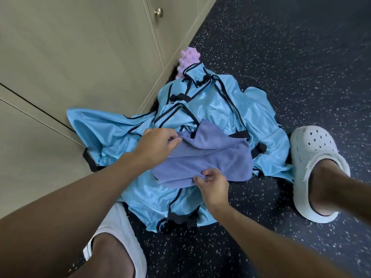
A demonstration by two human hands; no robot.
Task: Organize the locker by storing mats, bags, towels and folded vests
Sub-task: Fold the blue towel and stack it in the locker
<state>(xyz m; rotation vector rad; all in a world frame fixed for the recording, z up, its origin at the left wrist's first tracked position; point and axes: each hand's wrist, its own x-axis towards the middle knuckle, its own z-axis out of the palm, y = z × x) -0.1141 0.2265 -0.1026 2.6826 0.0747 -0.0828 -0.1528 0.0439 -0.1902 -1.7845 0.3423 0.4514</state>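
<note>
Purple towel (pixel 210 157) lies atop the heap of blue vests (pixel 220 105), on the floor (pixel 281 57) at its edge against the locker (pixel 80 57). The left hand (pixel 158 143) pinches the towel's upper fold with curled fingers; the right hand (pixel 212 181) pinches its near hem. The cloth appears light and limp, and is best gripped at the corners.
</note>
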